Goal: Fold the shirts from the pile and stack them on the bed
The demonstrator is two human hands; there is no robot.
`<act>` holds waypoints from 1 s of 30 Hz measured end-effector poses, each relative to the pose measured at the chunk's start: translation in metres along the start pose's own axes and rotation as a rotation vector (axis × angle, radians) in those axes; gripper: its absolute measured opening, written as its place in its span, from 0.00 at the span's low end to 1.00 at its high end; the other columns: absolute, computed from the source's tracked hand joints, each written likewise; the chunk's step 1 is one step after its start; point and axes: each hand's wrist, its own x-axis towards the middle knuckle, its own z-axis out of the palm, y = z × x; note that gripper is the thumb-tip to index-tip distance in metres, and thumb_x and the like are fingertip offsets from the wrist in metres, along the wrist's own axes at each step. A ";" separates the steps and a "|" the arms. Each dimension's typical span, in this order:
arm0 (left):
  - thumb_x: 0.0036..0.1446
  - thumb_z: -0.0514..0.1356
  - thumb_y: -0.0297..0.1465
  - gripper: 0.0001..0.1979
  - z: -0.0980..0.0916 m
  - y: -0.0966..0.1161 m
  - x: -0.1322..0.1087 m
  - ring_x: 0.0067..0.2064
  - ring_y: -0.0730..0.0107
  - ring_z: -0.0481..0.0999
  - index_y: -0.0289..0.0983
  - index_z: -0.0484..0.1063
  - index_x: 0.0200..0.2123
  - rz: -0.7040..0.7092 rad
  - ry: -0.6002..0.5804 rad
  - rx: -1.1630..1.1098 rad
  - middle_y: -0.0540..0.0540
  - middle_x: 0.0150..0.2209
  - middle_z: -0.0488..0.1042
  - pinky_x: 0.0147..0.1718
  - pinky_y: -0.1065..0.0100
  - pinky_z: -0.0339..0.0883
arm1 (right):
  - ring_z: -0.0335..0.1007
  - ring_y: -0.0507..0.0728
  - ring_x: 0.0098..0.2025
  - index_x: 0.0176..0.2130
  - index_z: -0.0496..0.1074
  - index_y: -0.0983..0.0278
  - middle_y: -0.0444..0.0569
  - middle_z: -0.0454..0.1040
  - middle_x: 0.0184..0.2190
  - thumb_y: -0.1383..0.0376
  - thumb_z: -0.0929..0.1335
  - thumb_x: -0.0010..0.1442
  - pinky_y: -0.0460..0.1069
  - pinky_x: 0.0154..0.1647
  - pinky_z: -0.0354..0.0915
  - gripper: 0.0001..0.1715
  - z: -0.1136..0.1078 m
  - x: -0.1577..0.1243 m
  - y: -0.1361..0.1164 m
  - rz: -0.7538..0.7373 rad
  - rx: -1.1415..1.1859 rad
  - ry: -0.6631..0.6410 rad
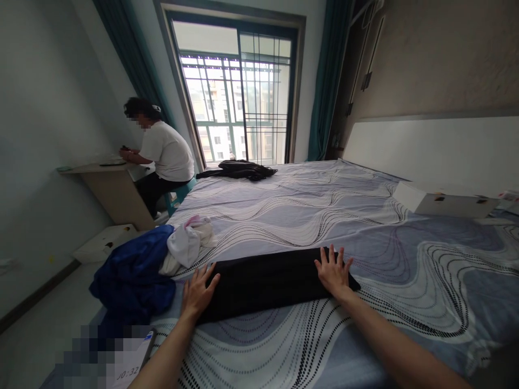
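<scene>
A black garment [267, 281], folded into a long flat strip, lies crosswise on the bed [259, 216]. What kind of garment it is, I cannot tell. At its left end rests my left hand [199, 289], open, with the fingers spread on the cloth's edge. My right hand [333, 271] lies open and flat near the right end, fingers apart. Just beyond my left hand sit a crumpled white cloth [184, 246] and a dark blue cloth [133, 275] that hangs over the bed's left side.
A person [168, 151] sits on a teal stool beside a small desk [117, 189] at the left. Dark clothing [243, 169] lies at the bed's far edge. A white box [446, 201] stands by the headboard [438, 148]. A phone-like device [133, 359] is at the lower left.
</scene>
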 end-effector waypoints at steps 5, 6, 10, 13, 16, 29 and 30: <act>0.65 0.50 0.41 0.24 -0.005 -0.007 -0.002 0.69 0.58 0.58 0.46 0.67 0.62 0.019 0.079 -0.231 0.47 0.64 0.68 0.68 0.49 0.47 | 0.28 0.68 0.74 0.70 0.54 0.65 0.51 0.43 0.73 0.61 0.61 0.67 0.66 0.72 0.38 0.35 0.004 -0.107 -0.082 -0.789 0.246 0.019; 0.64 0.50 0.40 0.24 -0.006 -0.008 -0.003 0.69 0.59 0.59 0.46 0.69 0.61 0.019 0.088 -0.259 0.48 0.64 0.69 0.68 0.52 0.48 | 0.30 0.67 0.74 0.70 0.53 0.65 0.51 0.44 0.73 0.62 0.61 0.67 0.66 0.72 0.40 0.35 0.006 -0.123 -0.100 -0.852 0.292 0.000; 0.63 0.51 0.38 0.23 -0.007 -0.010 -0.005 0.67 0.63 0.62 0.43 0.72 0.58 -0.010 0.113 -0.394 0.49 0.62 0.71 0.66 0.59 0.54 | 0.35 0.67 0.73 0.69 0.53 0.72 0.58 0.48 0.71 0.65 0.59 0.67 0.66 0.72 0.40 0.34 0.006 -0.139 -0.169 -0.804 0.354 -0.110; 0.62 0.52 0.38 0.24 -0.004 -0.012 -0.004 0.65 0.63 0.65 0.41 0.71 0.59 -0.049 0.147 -0.479 0.48 0.62 0.71 0.65 0.61 0.57 | 0.37 0.69 0.73 0.69 0.53 0.77 0.63 0.48 0.70 0.67 0.59 0.66 0.67 0.72 0.38 0.35 0.002 -0.126 -0.210 -0.735 0.346 -0.185; 0.62 0.53 0.37 0.24 -0.001 -0.015 -0.001 0.64 0.64 0.67 0.41 0.70 0.59 -0.077 0.171 -0.512 0.47 0.62 0.70 0.65 0.61 0.58 | 0.36 0.70 0.73 0.69 0.51 0.79 0.67 0.45 0.71 0.62 0.63 0.64 0.67 0.72 0.37 0.41 0.001 -0.120 -0.238 -0.724 0.353 -0.215; 0.65 0.43 0.36 0.29 -0.001 -0.013 -0.003 0.67 0.60 0.62 0.30 0.60 0.66 -0.090 0.249 -0.309 0.38 0.67 0.63 0.66 0.61 0.54 | 0.63 0.64 0.64 0.62 0.67 0.72 0.58 0.71 0.60 0.64 0.61 0.62 0.57 0.65 0.59 0.32 -0.010 -0.089 -0.245 -0.165 1.231 -0.222; 0.64 0.43 0.34 0.29 0.002 -0.010 -0.002 0.68 0.59 0.61 0.29 0.60 0.66 -0.056 0.218 -0.218 0.37 0.67 0.62 0.66 0.60 0.53 | 0.67 0.64 0.61 0.59 0.71 0.69 0.55 0.75 0.56 0.61 0.61 0.63 0.57 0.63 0.62 0.29 -0.013 -0.080 -0.235 -0.073 1.384 -0.197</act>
